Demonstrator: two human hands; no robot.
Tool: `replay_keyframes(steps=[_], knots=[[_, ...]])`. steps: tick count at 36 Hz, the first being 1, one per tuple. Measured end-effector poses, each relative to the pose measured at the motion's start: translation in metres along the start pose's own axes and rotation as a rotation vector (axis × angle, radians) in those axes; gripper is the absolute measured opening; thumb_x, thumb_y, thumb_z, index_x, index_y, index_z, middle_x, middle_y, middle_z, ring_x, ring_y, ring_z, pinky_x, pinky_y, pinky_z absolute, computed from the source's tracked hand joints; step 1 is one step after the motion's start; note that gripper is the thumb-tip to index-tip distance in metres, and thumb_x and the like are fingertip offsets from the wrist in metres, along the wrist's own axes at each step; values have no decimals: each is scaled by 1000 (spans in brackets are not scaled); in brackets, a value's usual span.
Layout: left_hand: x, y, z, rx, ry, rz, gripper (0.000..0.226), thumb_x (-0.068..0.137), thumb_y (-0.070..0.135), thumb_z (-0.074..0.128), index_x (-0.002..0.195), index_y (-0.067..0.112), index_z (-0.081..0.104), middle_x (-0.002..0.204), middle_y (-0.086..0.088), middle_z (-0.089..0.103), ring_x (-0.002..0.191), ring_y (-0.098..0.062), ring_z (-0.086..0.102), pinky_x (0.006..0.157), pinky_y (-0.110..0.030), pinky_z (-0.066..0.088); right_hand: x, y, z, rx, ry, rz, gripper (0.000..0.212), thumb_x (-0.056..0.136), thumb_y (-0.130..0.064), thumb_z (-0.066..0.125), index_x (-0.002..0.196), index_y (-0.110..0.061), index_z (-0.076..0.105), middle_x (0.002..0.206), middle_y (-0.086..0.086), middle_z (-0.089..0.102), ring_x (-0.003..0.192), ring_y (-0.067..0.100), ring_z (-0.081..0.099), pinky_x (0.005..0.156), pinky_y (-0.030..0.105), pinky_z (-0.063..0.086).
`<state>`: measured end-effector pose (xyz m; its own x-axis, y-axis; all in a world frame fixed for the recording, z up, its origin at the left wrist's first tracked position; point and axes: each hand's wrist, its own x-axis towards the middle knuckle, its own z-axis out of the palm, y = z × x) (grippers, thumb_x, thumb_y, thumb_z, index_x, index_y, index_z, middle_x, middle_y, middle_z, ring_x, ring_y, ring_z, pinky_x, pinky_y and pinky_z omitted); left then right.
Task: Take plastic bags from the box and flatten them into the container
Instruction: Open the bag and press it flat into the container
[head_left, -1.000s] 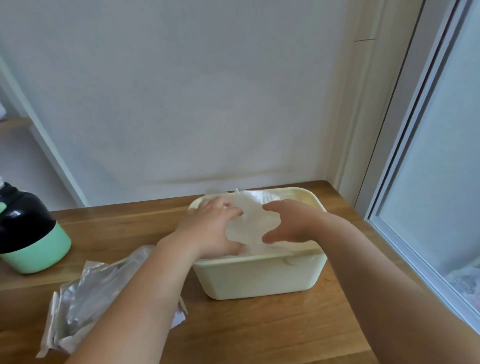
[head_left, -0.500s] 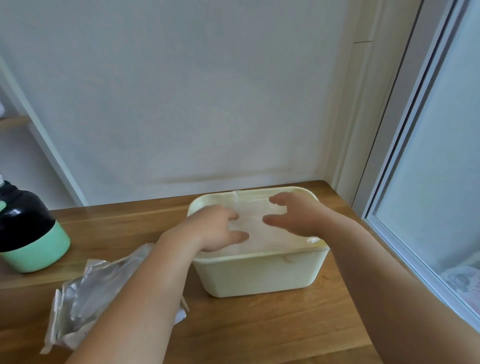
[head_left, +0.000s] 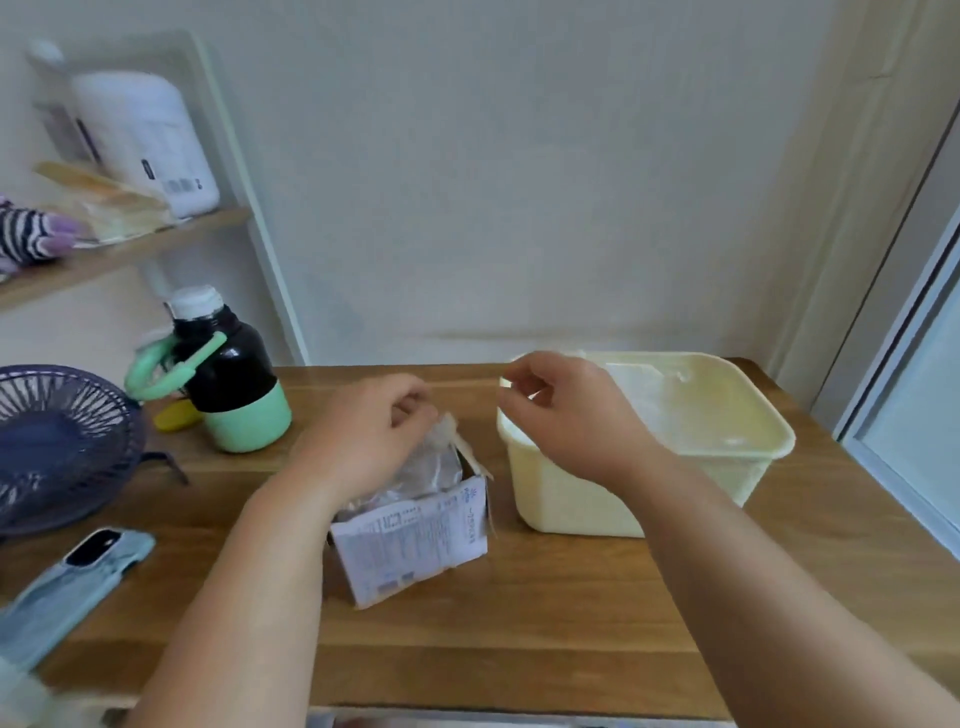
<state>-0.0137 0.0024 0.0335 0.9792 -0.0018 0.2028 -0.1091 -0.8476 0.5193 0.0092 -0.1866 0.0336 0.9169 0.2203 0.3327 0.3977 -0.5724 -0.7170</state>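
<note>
A small cardboard box (head_left: 415, 535) with a printed white label stands open on the wooden table, left of the cream plastic container (head_left: 779, 441). Clear plastic bags (head_left: 431, 467) stick out of the box's top. My left hand (head_left: 374, 431) is over the box, fingertips pinched on the raised corner of the top bag. My right hand (head_left: 561, 410) hovers above the container's left rim, fingers loosely curled, with nothing in it. Flattened bags (head_left: 675, 395) lie pale inside the container.
A black and green bottle (head_left: 228, 379) stands at the back left, next to a dark blue fan (head_left: 57, 441). A phone in a light blue case (head_left: 78, 577) lies near the front left edge. A shelf (head_left: 119, 249) is on the left wall, a window frame (head_left: 909, 364) on the right.
Both hands have come out of the container. My left hand moved left to the box and pinched a bag; my right hand rose over the container's left rim. The view swung left.
</note>
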Motion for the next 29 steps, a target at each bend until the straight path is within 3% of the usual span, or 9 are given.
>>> replay_keyframes(steps=[6, 8, 13, 15, 19, 22, 24, 26, 29], knots=[[-24, -32, -4, 164, -45, -135, 52, 92, 40, 61, 139, 27, 43, 140, 5, 44, 119, -12, 51, 95, -29, 45, -3, -10, 55, 9, -184, 4, 37, 91, -27, 59, 127, -20, 56, 105, -9, 58, 94, 7, 56, 81, 20, 46], [-28, -40, -2, 155, -75, -152, 64, 89, 41, 63, 145, 28, 35, 145, 4, 40, 125, -14, 47, 98, -33, 45, -3, -12, 66, 10, -225, 28, 45, 90, -29, 59, 134, -21, 50, 112, -5, 57, 94, 7, 54, 76, 20, 44], [-30, -45, 7, 153, -57, -155, 77, 87, 45, 65, 151, 31, 23, 146, 5, 40, 124, -16, 48, 95, -34, 46, 2, -7, 78, -21, -252, 61, 39, 89, -21, 59, 128, -19, 53, 83, -10, 57, 69, 4, 53, 55, 14, 43], [-29, -48, 9, 142, -27, -145, 74, 87, 45, 64, 149, 32, 27, 144, 7, 38, 125, -15, 45, 91, -30, 44, 4, -4, 81, -74, -253, 53, 28, 91, -16, 56, 120, -18, 58, 78, -12, 55, 66, 2, 50, 52, 11, 40], [-25, -52, 14, 125, -7, -72, 66, 88, 44, 63, 147, 35, 34, 144, 12, 34, 132, -12, 32, 97, -27, 32, 2, -3, 81, -9, -253, 58, 15, 95, -17, 54, 108, -16, 61, 86, -8, 60, 81, 11, 58, 68, 19, 47], [-23, -52, 19, 119, -54, -16, 62, 91, 46, 58, 147, 35, 33, 148, 17, 34, 136, -11, 27, 109, -33, 28, -1, 0, 79, 102, -225, 76, 9, 96, -15, 51, 101, -21, 56, 95, -6, 63, 88, 13, 61, 74, 23, 50], [-22, -53, 21, 127, -65, -9, 59, 93, 46, 54, 147, 34, 34, 146, 16, 39, 136, -12, 31, 110, -39, 31, -1, 2, 78, 147, -216, 81, 12, 97, -13, 48, 101, -23, 54, 98, -7, 63, 90, 11, 61, 71, 17, 47], [-21, -54, 21, 81, -25, 12, 45, 94, 42, 55, 137, 34, 47, 128, 14, 54, 123, -12, 44, 103, -38, 39, -2, 4, 78, 185, -216, 88, 14, 98, -12, 46, 105, -21, 53, 102, -7, 63, 93, 10, 60, 70, 13, 46], [-21, -56, 19, -82, 84, 60, 8, 91, 31, 62, 99, 34, 64, 94, 18, 59, 94, -1, 53, 83, -21, 44, -1, 5, 77, 192, -215, 100, 18, 98, -10, 44, 109, -21, 52, 104, -4, 64, 92, 13, 61, 70, 16, 46]])
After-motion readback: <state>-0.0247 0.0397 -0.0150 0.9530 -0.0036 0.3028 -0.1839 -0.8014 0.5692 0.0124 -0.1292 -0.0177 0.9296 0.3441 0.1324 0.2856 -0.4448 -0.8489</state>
